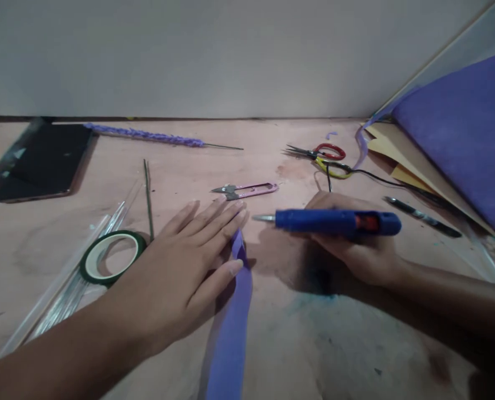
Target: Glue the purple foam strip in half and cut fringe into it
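My left hand (189, 261) lies flat with its fingers stretched out, close to the near part of the worktop. Its thumb and index finger rest on the upper end of a purple strip (233, 333), which runs down toward me. The strip's end looks folded near the fingertips. My right hand (351, 250) is closed around a blue glue gun (318, 221), held sideways with its metal nozzle pointing left at the strip's end. A small gap separates nozzle and strip. Just beyond my left fingertips are pink thread snips (251, 191).
Scissors (318, 155) with red and yellow handles lie at the back, a black cord beside them. To the right are a pen (422, 216) and purple sheets (459, 128). At left: green tape (84, 266), clear sticks (70, 294), wire (149, 200), a phone (47, 161), a purple-wrapped stem (147, 135).
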`<state>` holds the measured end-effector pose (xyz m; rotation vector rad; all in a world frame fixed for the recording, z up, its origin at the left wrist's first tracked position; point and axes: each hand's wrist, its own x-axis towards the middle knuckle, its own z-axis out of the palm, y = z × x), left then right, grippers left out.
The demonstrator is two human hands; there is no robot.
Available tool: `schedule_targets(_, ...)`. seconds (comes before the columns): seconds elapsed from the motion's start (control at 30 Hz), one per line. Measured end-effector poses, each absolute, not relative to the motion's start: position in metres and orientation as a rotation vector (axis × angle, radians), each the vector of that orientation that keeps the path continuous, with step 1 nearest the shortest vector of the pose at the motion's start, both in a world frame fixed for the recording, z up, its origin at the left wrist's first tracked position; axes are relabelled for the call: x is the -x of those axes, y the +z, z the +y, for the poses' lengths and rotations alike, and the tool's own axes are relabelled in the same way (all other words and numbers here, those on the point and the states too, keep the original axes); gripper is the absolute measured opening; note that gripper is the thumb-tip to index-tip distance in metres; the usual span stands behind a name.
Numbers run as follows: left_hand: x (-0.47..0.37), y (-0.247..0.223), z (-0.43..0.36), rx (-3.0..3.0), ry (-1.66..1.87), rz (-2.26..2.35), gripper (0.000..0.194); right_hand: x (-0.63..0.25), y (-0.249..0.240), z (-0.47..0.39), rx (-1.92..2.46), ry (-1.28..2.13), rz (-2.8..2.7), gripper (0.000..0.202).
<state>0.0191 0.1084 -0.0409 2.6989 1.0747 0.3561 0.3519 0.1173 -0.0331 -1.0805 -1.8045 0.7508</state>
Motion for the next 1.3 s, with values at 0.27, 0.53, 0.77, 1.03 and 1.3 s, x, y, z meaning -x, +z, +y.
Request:
schedule_targets(0.27, -0.015, -0.04, 0.102, -2.715, 0.376, 1.055, 0.071, -0.364, -0.021, 0.111, 0.876, 0.742, -2.266, 0.013)
schedule_targets(0.53, -0.017, -0.032, 0.103, -2.653, 0.353, 1.05, 0.074, -0.36, -0.027, 0.11, 0.865, 0.722, -2.297, 0.013)
schedule_targets(0.77, -0.02, -0.033, 0.102, -2.671, 0.371, 1.084, 0.075, -0.357, -0.02, 0.113, 0.861, 0.687, -2.35, 0.013)
schedule_targets(1.03, -0.02, -0.031, 0.101, -2.72, 0.346, 1.084, 0.075, -0.356, -0.02, 0.112, 0.867, 0.641, -2.378, 0.008)
schedule_targets(1.3, -0.022, -0.031, 0.104, -2.704, 0.34, 1.079, 0.077, -0.355, -0.017, 0.114, 0.861, 0.646, -2.384, 0.009)
